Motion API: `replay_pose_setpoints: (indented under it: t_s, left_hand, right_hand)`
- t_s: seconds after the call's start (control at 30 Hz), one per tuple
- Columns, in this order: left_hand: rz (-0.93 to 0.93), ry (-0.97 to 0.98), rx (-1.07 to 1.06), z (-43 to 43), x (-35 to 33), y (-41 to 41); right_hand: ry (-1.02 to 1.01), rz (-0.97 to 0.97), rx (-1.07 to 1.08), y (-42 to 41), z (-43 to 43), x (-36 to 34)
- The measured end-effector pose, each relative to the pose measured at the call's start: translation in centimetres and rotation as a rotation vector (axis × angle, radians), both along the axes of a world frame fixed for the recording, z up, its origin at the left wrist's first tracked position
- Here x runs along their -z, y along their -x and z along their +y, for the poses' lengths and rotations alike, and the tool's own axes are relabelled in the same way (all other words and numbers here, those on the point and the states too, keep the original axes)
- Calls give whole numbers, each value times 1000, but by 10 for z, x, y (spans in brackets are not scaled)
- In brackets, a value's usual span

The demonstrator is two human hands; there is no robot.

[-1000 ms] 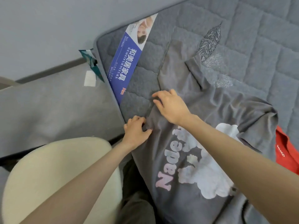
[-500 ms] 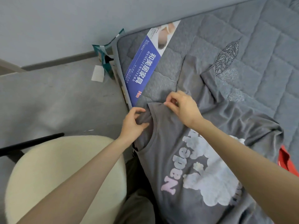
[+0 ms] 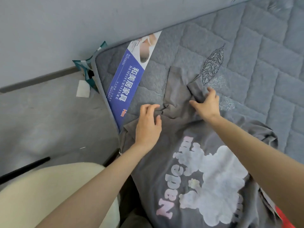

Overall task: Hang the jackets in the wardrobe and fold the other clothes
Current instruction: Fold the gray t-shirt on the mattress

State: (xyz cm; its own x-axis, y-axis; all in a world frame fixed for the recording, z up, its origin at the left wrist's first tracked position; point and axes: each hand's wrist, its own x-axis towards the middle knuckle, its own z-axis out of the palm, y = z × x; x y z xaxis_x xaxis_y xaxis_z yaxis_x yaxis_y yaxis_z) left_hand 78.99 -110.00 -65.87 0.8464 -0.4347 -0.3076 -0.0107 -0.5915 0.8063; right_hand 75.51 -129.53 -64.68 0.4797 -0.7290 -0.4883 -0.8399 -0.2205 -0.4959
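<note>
A grey T-shirt [image 3: 172,158] with a white cloud print and pink lettering lies face up on the grey quilted mattress [image 3: 256,66], its collar end toward the mattress corner. My left hand [image 3: 148,124] rests flat on the shirt near the collar, fingers spread and bunching the fabric a little. My right hand [image 3: 206,105] grips a folded sleeve [image 3: 195,87] of the shirt between fingers and thumb. Part of the shirt's lower right is hidden under my right forearm.
A blue and white mattress label [image 3: 130,83] lies at the mattress corner. A red garment [image 3: 284,218] peeks out at the lower right. A cream round seat [image 3: 41,195] stands at the lower left on the grey floor [image 3: 41,116]. The grey wall runs behind.
Both hands have moved up the shirt from the collar edge. The right hand has let go of the collar and taken hold of the sleeve; the left hand now lies flat on the fabric.
</note>
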Motion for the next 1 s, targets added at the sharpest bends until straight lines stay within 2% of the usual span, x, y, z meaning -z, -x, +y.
replay_pose_setpoints:
  t_s: [0.1, 0.23, 0.37, 0.47, 0.57, 0.67, 0.73, 0.8, 0.9, 1.0]
  left_hand:
    - [177, 31, -20, -32, 13, -17]
    - [219, -69, 30, -71, 26, -41]
    - [332, -116, -41, -108, 32, -59]
    - [281, -143, 74, -121, 25, -65]
    - [215, -30, 46, -119, 5, -65]
    - [118, 134, 78, -106, -20, -67]
    - [29, 182, 159, -91, -34, -64]
    - [25, 213, 232, -71, -40, -55]
    - [-14, 171, 330, -34, -31, -35]
    - [20, 60, 365, -5, -8, -20]
  right_hand:
    - [-33, -15, 68, -2, -15, 12]
    - [-119, -304, 282, 0, -20, 10]
    - [-215, -467, 315, 14, -23, -11]
    - [-150, -462, 286, 31, -30, -27]
    - [-118, -448, 339, 43, -36, -40]
    - [-303, -482, 374, 46, -35, -48]
    - [-398, -455, 322, 46, -31, -47]
    - [-452, -403, 265, 42, -26, -42]
    - [-426, -276, 191, 30, -19, -25]
    - [-442, -252, 269, 16, -14, -2]
